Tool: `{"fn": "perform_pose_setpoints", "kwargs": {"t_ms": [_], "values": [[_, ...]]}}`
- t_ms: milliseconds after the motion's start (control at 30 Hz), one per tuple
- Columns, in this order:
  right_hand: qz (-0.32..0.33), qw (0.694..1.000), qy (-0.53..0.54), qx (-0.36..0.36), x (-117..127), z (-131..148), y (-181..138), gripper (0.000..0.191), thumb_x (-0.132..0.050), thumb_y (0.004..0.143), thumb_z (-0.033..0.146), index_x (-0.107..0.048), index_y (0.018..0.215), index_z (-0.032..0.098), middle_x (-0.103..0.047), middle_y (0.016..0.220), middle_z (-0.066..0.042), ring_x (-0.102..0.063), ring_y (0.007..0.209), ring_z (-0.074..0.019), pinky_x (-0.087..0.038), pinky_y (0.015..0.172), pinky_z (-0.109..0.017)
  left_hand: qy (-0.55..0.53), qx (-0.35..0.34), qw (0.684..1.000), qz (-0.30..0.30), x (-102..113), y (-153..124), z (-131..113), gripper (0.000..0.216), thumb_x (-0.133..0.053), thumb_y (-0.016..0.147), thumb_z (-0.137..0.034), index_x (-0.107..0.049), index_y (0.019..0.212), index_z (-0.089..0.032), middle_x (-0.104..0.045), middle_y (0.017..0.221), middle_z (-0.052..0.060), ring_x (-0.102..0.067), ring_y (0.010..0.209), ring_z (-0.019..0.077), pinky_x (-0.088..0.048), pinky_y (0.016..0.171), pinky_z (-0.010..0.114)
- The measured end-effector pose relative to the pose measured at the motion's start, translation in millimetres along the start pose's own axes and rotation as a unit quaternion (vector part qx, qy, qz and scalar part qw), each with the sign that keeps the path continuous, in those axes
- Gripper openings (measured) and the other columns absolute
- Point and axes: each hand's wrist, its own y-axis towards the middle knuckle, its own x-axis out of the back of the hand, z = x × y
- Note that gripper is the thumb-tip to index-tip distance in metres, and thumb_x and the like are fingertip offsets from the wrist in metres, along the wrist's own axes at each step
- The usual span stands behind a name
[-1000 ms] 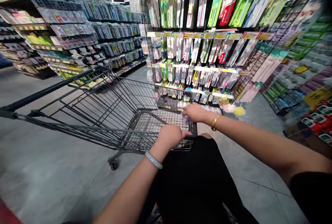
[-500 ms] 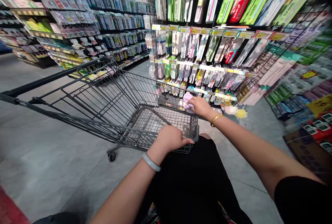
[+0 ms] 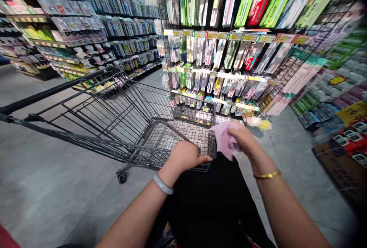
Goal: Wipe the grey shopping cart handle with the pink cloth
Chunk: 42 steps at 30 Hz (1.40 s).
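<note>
A dark grey wire shopping cart (image 3: 103, 125) stands sideways in front of me, its basket showing bare wire mesh. My left hand (image 3: 185, 156) is closed over the near top rim at the cart's front end, thumb along the rail; a pale bangle circles that wrist. In my right hand (image 3: 243, 141), which wears a gold bangle, a crumpled light purple cloth (image 3: 225, 139) is gripped. The cloth hangs just right of the cart's front corner, overlapping it in view; whether it touches the rail I cannot tell.
A rack of packaged toothbrushes (image 3: 218, 53) rises beyond the cart. More stocked shelves (image 3: 129, 30) run back on the left. At the right stand packed goods and a cardboard box (image 3: 335, 175). Grey floor (image 3: 57, 171) extends at left.
My right hand has drawn the purple cloth back from the cart's far front corner, toward me and to the right. My left hand keeps its hold on the rim.
</note>
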Motion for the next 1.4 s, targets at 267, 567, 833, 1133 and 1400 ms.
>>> {"fn": "perform_pose_setpoints", "kwargs": {"t_ms": [267, 567, 833, 1133, 1400], "values": [[-0.171, 0.967, -0.165, 0.093, -66, -43, 22, 0.042, -0.051, 0.086, 0.042, -0.056, 0.122, 0.021, -0.044, 0.14, -0.017, -0.043, 0.132, -0.0279, -0.035, 0.113, -0.045, 0.02, -0.002, 1.0, -0.016, 3, 0, -3, 0.096, -0.013, 0.081, -0.087, -0.075, 0.073, -0.014, -0.069, 0.068, 0.016, -0.068, 0.071, 0.0308, -0.049, 0.067, 0.038], [-0.179, 0.975, -0.116, 0.055, -62, -58, 80, 0.05, -0.064, 0.074, 0.039, -0.062, 0.119, 0.016, -0.056, 0.132, -0.016, -0.051, 0.123, -0.0292, -0.04, 0.106, -0.043, 0.026, -0.003, 1.0, -0.006, 3, 2, -5, 0.097, -0.011, 0.083, -0.085, -0.076, 0.075, -0.013, -0.068, 0.068, 0.016, -0.068, 0.071, 0.0296, -0.049, 0.068, 0.037], [-0.173, 0.981, -0.053, 0.064, -67, -63, 56, 0.038, -0.064, 0.075, 0.041, -0.069, 0.107, 0.02, -0.069, 0.11, -0.011, -0.061, 0.103, -0.0281, -0.047, 0.094, -0.043, 0.036, -0.002, 0.999, -0.02, 4, 2, -4, 0.096, -0.011, 0.083, -0.086, -0.074, 0.073, -0.014, -0.069, 0.067, 0.016, -0.068, 0.07, 0.0295, -0.048, 0.066, 0.036], [-0.195, 0.951, 0.239, -0.018, -87, -81, 39, 0.052, -0.063, 0.079, 0.054, -0.064, 0.116, 0.018, -0.072, 0.093, -0.006, -0.065, 0.084, -0.0209, -0.052, 0.075, -0.032, 0.052, -0.01, 0.999, 0.015, 6, 5, -3, 0.094, -0.009, 0.086, -0.082, -0.074, 0.075, -0.015, -0.069, 0.07, 0.016, -0.068, 0.073, 0.0287, -0.047, 0.069, 0.036], [-0.261, 0.912, 0.307, -0.075, -107, -101, 32, 0.037, -0.066, 0.073, 0.045, -0.065, 0.099, 0.018, -0.069, 0.078, -0.002, -0.061, 0.072, -0.017, -0.048, 0.065, -0.027, 0.082, 0.003, 0.996, 0.041, 5, 10, -3, 0.09, -0.009, 0.087, -0.081, -0.071, 0.077, -0.017, -0.069, 0.073, 0.014, -0.067, 0.073, 0.0271, -0.044, 0.067, 0.034]]}}
